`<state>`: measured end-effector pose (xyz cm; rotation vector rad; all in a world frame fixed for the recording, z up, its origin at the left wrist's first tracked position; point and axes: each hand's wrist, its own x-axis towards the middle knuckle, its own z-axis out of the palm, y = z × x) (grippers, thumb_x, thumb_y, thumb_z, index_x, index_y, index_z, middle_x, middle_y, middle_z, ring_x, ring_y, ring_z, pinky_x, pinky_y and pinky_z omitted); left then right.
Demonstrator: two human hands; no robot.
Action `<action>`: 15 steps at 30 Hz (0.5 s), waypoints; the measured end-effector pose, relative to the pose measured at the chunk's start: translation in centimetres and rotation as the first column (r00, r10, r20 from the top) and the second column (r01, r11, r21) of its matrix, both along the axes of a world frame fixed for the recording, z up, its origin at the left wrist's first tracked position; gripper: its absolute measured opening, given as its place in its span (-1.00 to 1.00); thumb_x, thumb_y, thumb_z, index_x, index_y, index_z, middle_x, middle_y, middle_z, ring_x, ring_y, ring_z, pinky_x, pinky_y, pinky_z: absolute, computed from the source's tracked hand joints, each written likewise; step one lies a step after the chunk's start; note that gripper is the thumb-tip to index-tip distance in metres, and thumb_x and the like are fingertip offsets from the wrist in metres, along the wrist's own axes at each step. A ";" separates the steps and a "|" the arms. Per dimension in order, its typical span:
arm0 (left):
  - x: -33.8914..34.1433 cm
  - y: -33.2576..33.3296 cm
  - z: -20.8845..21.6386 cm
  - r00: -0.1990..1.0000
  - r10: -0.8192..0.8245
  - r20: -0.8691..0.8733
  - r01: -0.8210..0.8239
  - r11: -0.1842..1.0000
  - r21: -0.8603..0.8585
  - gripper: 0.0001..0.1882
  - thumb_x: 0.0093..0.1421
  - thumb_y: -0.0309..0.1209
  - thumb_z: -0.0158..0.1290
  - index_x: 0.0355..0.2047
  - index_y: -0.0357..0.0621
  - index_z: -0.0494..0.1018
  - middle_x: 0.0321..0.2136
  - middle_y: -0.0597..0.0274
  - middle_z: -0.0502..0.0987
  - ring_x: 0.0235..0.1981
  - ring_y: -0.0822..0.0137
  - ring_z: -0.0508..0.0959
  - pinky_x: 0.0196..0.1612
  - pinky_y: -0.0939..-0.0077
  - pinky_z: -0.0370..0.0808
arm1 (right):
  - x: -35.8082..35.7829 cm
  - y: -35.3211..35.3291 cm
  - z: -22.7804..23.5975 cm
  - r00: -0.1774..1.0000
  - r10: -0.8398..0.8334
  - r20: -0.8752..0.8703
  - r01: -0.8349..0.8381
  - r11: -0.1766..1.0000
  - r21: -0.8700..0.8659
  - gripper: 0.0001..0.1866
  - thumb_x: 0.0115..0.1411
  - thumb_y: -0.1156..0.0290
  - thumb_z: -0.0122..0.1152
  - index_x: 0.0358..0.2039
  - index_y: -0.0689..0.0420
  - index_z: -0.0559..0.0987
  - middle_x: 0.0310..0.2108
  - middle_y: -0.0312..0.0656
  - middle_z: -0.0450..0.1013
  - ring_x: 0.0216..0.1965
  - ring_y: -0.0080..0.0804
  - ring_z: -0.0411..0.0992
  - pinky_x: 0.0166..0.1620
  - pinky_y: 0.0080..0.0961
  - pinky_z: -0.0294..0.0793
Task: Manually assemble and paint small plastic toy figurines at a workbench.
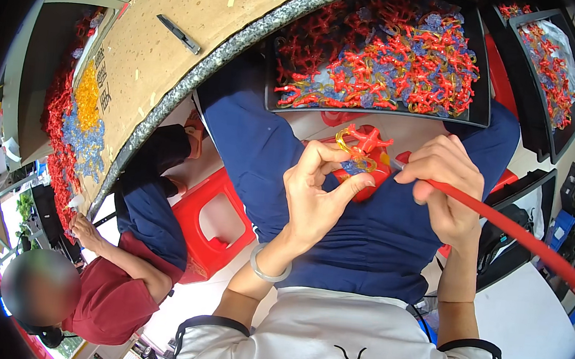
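Observation:
My left hand (319,192) pinches a small plastic figure (366,142) between thumb and fingers. The figure is red, with a clear yellow loop and a blue part at its lower end. Close by on the right, my right hand (443,183) is closed round a long red rod or tube (522,235), which runs off toward the lower right. Whatever the right fingertips pinch at its front end is too small to make out. Beyond both hands, a black tray (382,115) across my knees holds a heap of similar red, blue and yellow pieces.
On the left curves a stone-edged worktop (173,80) with a black utility knife (178,34) and piles of yellow pieces (87,97) and blue pieces (84,141). A co-worker (121,284) sits there beside a red stool (212,224). Another filled tray (564,139) stands at right.

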<state>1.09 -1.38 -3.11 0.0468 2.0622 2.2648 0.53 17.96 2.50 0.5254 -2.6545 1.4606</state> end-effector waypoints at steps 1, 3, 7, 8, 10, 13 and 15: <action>0.0 0.0 0.1 1.000 -0.002 0.000 0.002 1.000 0.003 -0.62 -0.08 -0.57 0.34 -0.35 -0.35 0.35 -0.37 0.15 0.51 -0.26 0.44 0.55 -0.15 0.55 0.53 | 0.1 -0.1 -0.1 1.000 -0.002 0.000 0.002 1.000 0.003 -0.64 0.08 0.13 0.12 -0.53 0.22 0.56 -0.54 -0.13 0.43 -0.48 -0.22 0.37 -0.36 -0.40 0.26; -0.1 0.0 0.4 0.999 -0.054 0.007 0.054 0.996 -0.066 -0.63 -0.06 -0.55 0.33 -0.35 -0.35 0.35 -0.37 0.15 0.52 -0.28 0.46 0.54 -0.17 0.57 0.53 | 0.3 -0.3 -0.4 0.998 -0.020 -0.059 0.009 0.981 -0.193 -0.63 -0.01 0.09 0.12 -0.54 0.20 0.55 -0.55 -0.14 0.42 -0.48 -0.23 0.36 -0.36 -0.41 0.23; -0.1 -0.1 0.0 0.997 -0.072 0.018 0.073 0.993 -0.090 -0.64 -0.05 -0.53 0.32 -0.34 -0.35 0.36 -0.37 0.14 0.53 -0.31 0.46 0.54 -0.19 0.57 0.52 | -0.6 0.4 0.5 0.998 0.063 -0.003 -0.063 0.997 -0.044 -0.62 0.02 0.06 0.11 -0.54 0.18 0.56 -0.55 -0.17 0.43 -0.48 -0.26 0.35 -0.34 -0.40 0.22; -0.1 -0.1 0.0 0.997 -0.083 0.012 0.083 0.991 -0.109 -0.64 -0.05 -0.53 0.32 -0.34 -0.35 0.36 -0.36 0.13 0.54 -0.32 0.47 0.54 -0.20 0.57 0.52 | -0.6 0.5 0.6 0.997 0.073 -0.033 -0.076 0.994 -0.075 -0.73 -0.04 0.18 0.17 -0.52 0.14 0.55 -0.52 -0.21 0.44 -0.45 -0.29 0.37 -0.34 -0.42 0.21; -0.2 -0.1 0.1 0.996 -0.094 0.007 0.094 0.988 -0.125 -0.64 -0.04 -0.53 0.32 -0.33 -0.35 0.36 -0.36 0.12 0.55 -0.33 0.47 0.53 -0.21 0.57 0.52 | -0.9 0.8 0.7 0.995 0.083 -0.062 -0.089 0.991 -0.103 -0.82 -0.09 0.29 0.23 -0.50 0.11 0.54 -0.50 -0.24 0.44 -0.41 -0.31 0.38 -0.35 -0.45 0.21; -0.3 0.0 0.3 0.990 -0.139 -0.014 0.133 0.973 -0.190 -0.64 -0.05 -0.53 0.32 -0.33 -0.34 0.36 -0.36 0.11 0.56 -0.33 0.46 0.55 -0.21 0.57 0.51 | -1.2 1.1 0.7 0.986 0.167 -0.017 -0.167 0.986 -0.027 -0.80 -0.10 0.27 0.23 -0.49 0.10 0.55 -0.48 -0.24 0.44 -0.40 -0.31 0.38 -0.34 -0.44 0.21; -0.4 0.1 0.2 0.990 -0.144 0.011 0.144 0.982 -0.118 -0.64 -0.05 -0.53 0.32 -0.34 -0.33 0.36 -0.36 0.08 0.57 -0.33 0.43 0.57 -0.21 0.55 0.52 | -1.3 1.4 0.8 0.986 0.169 0.006 -0.168 0.984 -0.063 -0.80 -0.11 0.27 0.23 -0.49 0.11 0.55 -0.49 -0.25 0.44 -0.39 -0.33 0.38 -0.33 -0.45 0.21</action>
